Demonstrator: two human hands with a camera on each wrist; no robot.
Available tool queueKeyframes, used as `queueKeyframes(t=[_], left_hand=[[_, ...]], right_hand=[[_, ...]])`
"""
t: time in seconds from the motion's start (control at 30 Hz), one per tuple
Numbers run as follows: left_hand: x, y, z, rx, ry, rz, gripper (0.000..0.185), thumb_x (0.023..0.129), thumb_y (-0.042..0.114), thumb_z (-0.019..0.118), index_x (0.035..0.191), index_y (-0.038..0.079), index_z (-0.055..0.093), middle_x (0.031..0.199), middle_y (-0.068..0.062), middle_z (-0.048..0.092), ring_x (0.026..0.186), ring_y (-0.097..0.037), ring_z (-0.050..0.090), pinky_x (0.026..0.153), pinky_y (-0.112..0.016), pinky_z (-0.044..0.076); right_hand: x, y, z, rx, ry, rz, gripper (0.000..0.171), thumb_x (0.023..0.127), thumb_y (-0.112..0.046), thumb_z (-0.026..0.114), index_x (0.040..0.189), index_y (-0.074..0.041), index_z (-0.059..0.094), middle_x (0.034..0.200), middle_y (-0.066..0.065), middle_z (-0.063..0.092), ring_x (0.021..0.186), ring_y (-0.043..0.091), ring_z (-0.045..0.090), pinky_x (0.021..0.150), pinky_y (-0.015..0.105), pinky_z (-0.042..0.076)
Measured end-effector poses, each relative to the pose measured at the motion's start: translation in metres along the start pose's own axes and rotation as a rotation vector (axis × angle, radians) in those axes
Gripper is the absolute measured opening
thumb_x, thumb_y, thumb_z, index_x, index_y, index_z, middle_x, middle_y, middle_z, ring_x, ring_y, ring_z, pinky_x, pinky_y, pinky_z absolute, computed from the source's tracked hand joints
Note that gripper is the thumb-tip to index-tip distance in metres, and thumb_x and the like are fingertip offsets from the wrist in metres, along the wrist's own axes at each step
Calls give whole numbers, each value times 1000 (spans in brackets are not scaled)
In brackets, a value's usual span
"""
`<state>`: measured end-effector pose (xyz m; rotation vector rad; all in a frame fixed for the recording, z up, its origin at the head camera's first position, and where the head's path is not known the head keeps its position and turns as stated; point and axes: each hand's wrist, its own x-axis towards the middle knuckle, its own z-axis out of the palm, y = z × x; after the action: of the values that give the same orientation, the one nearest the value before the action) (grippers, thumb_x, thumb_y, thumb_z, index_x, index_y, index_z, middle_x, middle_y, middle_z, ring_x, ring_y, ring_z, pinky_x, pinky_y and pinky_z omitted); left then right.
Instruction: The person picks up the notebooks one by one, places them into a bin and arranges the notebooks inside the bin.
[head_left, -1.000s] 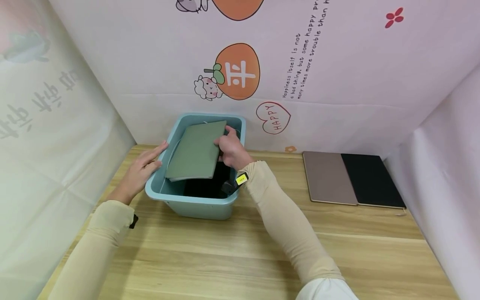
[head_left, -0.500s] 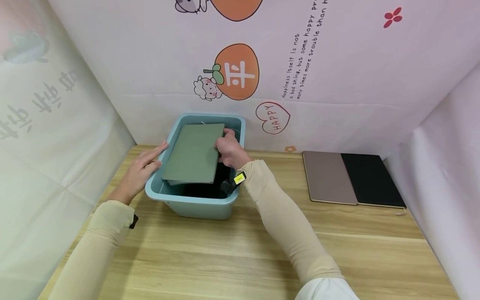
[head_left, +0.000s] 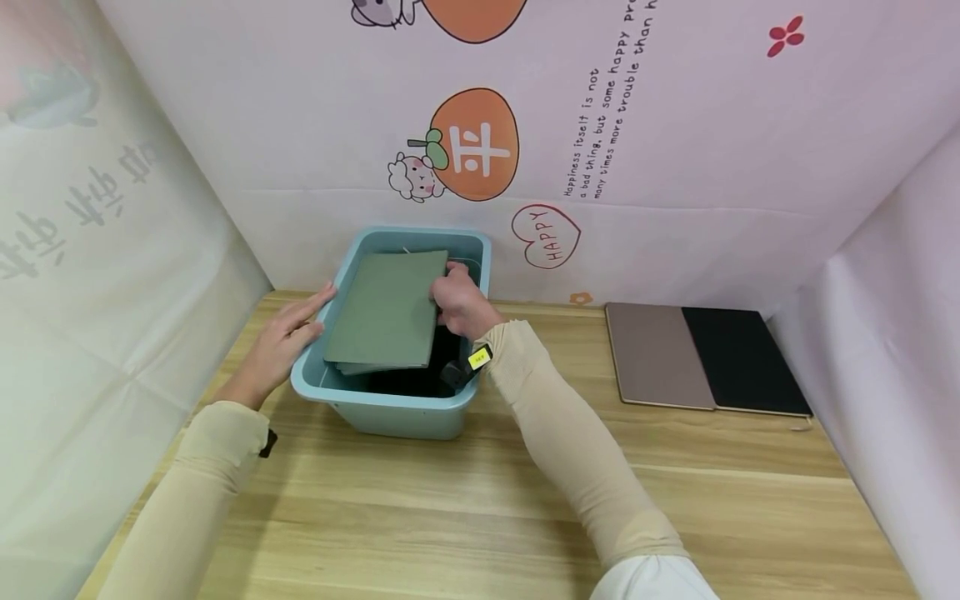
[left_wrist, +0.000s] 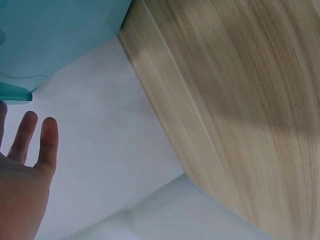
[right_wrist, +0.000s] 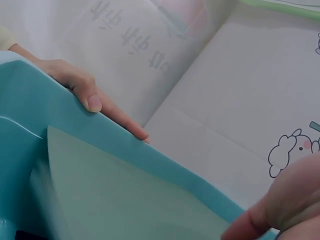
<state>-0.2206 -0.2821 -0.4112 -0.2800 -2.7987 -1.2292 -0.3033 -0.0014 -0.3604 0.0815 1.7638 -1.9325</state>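
Head view: at the left, the left hand (head_left: pixel 283 342) was laid with straight, relaxed fingers (head_left: pixel 311 307) against the outer left rim of the light-blue rectangular plastic bin (head_left: pixel 390 412), nothing being held by it; the same flat fingers were seen over the bin's edge in the right wrist view. Next to the right, the flat sage-green rectangular notebook (head_left: pixel 386 310) was seen tilted inside the bin, its long axis running from the near-left corner up toward the far-right corner, its lower end sunk below the rim. Its right edge was gripped by the right hand (head_left: pixel 457 302), whose fingers were curled round that edge; the notebook thus lay directly left of those fingers, and the right hand was the nearer of the two. Farther right on the pale wooden table (head_left: pixel 480 517), a brown flat notebook (head_left: pixel 656 354) and a black flat notebook (head_left: pixel 742 361) were seen lying side by side, touching, well apart from the bin.
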Motion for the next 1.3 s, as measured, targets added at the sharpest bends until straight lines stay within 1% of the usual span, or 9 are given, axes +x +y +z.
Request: queueKeyframes(t=[0.1, 0.17, 0.2, 0.23, 0.57, 0.73, 1.0, 1.13, 1.3], left_hand=[[1, -1, 1, 4, -1, 16, 48, 109, 37, 44, 156, 46, 35, 168, 14, 28, 136, -26, 42, 105, -56, 38], [2, -1, 3, 5, -1, 27, 48, 109, 37, 44, 156, 45, 36, 168, 14, 28, 137, -26, 41, 107, -56, 37], [3, -1, 3, 7, 0, 33, 49, 109, 36, 44, 157, 44, 36, 168, 14, 28, 138, -27, 41, 108, -57, 36], [3, -1, 4, 8, -1, 37, 49, 109, 36, 44, 157, 43, 36, 168, 15, 28, 138, -27, 41, 109, -57, 36], [2, 0, 4, 8, 1, 34, 49, 109, 35, 44, 157, 43, 36, 169, 9, 29, 142, -31, 39, 109, -62, 36], [0, 1, 4, 3, 8, 27, 49, 109, 35, 45, 156, 44, 36, 168, 11, 30, 147, -31, 35, 112, -65, 33], [-1, 1, 4, 0, 8, 8, 49, 109, 37, 45, 155, 47, 36, 168, 12, 30, 149, -30, 32, 111, -65, 32], [-1, 0, 4, -9, 8, 9, 48, 109, 37, 45, 156, 46, 36, 168, 14, 29, 149, -30, 32, 112, -64, 31], [-1, 2, 2, -12, 6, 5, 48, 109, 39, 45, 156, 46, 37, 168, 9, 30, 148, -30, 33, 110, -62, 33]], right_hand=[[-4, 0, -3, -145, -34, 49, 81, 102, -2, 43, 165, -15, -7, 171, 9, 6, 152, 32, 22, 125, 52, 24], [-6, 1, -4, -254, -60, 79, 84, 103, -10, 49, 165, -14, -9, 173, 2, -6, 158, 29, 7, 128, 49, 16], [-6, 1, -5, -285, -75, 87, 85, 104, -13, 50, 165, -14, -8, 174, 1, -11, 160, 25, -5, 130, 50, 11], [-7, 1, -5, -309, -84, 89, 85, 104, -16, 50, 165, -14, -8, 174, 1, -12, 160, 25, -7, 130, 49, 9], [-9, 4, -6, -281, -96, 71, 85, 103, -17, 52, 165, -14, -6, 174, 2, -10, 161, 24, -5, 130, 47, 9], [-13, 3, -3, -288, -114, 52, 90, 102, -26, 58, 166, -14, -5, 174, 1, -7, 161, 22, -4, 130, 48, 7], [-24, -9, 1, -406, -145, 1, 95, 100, -52, 59, 166, -21, -1, 175, -2, -3, 162, 22, 1, 130, 52, 12], [-30, -16, 2, -469, -139, -35, 93, 99, -57, 56, 166, -23, 2, 175, 0, -1, 161, 23, 3, 129, 55, 14], [-34, -21, 2, -566, -127, -91, 88, 99, -61, 53, 166, -26, 8, 174, 0, -3, 161, 23, 1, 128, 53, 18]])
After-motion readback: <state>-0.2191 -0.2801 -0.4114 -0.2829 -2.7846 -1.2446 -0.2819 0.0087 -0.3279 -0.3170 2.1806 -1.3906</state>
